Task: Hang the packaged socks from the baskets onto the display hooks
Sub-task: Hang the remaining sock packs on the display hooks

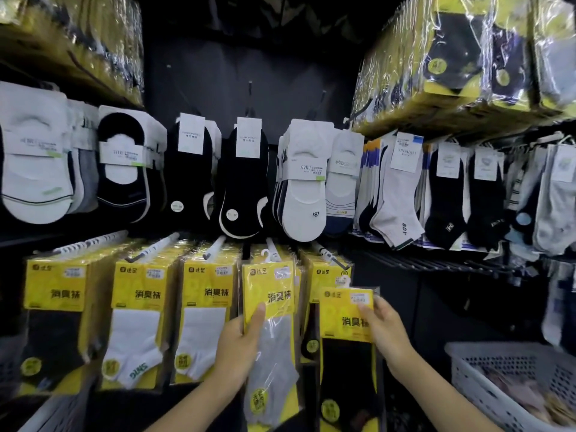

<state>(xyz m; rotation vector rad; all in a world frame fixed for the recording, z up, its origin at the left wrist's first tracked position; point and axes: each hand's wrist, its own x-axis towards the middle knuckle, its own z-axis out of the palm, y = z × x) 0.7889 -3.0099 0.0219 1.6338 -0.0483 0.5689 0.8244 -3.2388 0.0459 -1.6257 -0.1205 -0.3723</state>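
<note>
A grey sock pack (pixel 269 322) is gripped by the left hand (pixel 238 347), upright, hanger up at a hook (pixel 271 244). A black sock pack (pixel 347 344), upright, is pinched by the right hand (pixel 385 330) beside it. A basket (pixel 486 369) stands lower right.

We see our left hand (pixel 240 350) gripping a sock pack (pixel 269 310) that hangs on the fourth hook (pixel 271 244) of the lower row. Just right of it, our right hand (pixel 386 335) holds a second pack (pixel 347 353) in front of the fifth stack (pixel 330 272). A basket (pixel 511 378) sits at lower right, below the loose socks (pixel 396 194) hanging above.
</note>
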